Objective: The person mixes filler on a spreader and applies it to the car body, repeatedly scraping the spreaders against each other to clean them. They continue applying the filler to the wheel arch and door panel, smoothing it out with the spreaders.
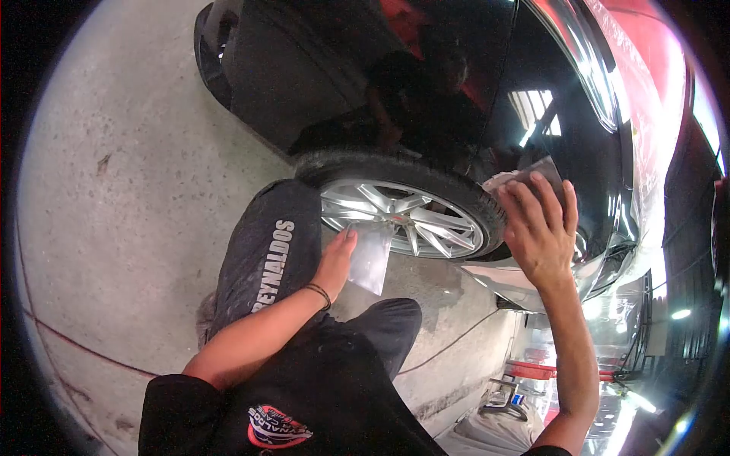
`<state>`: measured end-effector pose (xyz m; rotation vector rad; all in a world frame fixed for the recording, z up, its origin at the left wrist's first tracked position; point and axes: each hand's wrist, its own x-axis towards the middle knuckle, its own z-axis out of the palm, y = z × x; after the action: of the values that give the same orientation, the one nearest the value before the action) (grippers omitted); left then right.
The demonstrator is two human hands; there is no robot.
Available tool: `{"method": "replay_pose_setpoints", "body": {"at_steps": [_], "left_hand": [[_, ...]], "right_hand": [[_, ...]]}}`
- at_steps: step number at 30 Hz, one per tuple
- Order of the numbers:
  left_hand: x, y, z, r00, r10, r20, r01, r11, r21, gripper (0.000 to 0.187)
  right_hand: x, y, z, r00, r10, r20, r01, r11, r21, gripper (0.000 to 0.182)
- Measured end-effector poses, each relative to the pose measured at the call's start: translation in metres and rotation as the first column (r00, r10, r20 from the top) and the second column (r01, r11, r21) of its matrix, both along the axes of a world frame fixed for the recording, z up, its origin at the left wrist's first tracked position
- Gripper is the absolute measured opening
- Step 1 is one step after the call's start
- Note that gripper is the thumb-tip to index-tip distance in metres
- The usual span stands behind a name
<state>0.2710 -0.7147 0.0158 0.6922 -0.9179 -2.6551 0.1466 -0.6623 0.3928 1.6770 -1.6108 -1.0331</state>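
My left hand (pixel 337 257) is closed on the edge of a flat, shiny metal sheet (pixel 370 264), held in front of the silver wheel (pixel 426 220). My right hand (pixel 541 228) has its fingers pressed on a thin grey spreader (pixel 546 173) against the black car fender (pixel 456 114), just above the tire (pixel 498 216). A patch of pale putty (pixel 499 181) shows at the spreader's left edge, by the wheel arch. Part of the spreader is hidden under my fingers.
The car's side mirror (pixel 215 53) juts out at upper left. Plastic sheeting (pixel 642 114) covers surfaces on the right. A cable (pixel 91 349) runs over the concrete floor (pixel 137 197). A red bar (pixel 544 370) and a covered object (pixel 494 429) stand at lower right.
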Motion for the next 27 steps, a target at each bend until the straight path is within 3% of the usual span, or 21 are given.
{"method": "replay_pose_setpoints", "body": {"at_steps": [4, 7, 10, 14, 20, 27], "left_hand": [[0.006, -0.003, 0.006, 1.000, 0.005, -0.028, -0.006, 1.000, -0.008, 0.065], [0.001, 0.001, 0.000, 1.000, 0.007, -0.027, -0.007, 1.000, 0.004, 0.065], [0.002, 0.000, 0.001, 1.000, -0.013, -0.023, 0.014, 0.999, 0.039, 0.065], [0.004, -0.002, 0.007, 1.000, 0.000, 0.022, -0.002, 0.998, 0.055, 0.066], [-0.003, 0.004, -0.010, 0.999, -0.003, -0.038, 0.006, 0.996, 0.085, 0.066], [0.007, -0.004, 0.012, 0.997, 0.015, 0.078, -0.013, 1.000, -0.018, 0.065]], "right_hand": [[0.009, 0.017, 0.000, 0.997, -0.076, -0.018, 0.075, 0.995, -0.058, 0.064], [0.014, 0.019, -0.001, 0.998, -0.058, 0.021, 0.059, 0.997, -0.047, 0.068], [0.023, 0.010, -0.009, 0.994, -0.059, 0.096, 0.061, 0.998, -0.016, 0.061], [0.017, 0.001, -0.018, 0.998, 0.019, 0.066, -0.019, 1.000, 0.002, 0.057], [0.018, -0.018, -0.009, 0.999, -0.009, 0.047, 0.001, 0.986, 0.169, 0.051], [0.005, -0.028, -0.001, 0.998, 0.059, 0.016, -0.061, 0.964, 0.259, 0.051]]}}
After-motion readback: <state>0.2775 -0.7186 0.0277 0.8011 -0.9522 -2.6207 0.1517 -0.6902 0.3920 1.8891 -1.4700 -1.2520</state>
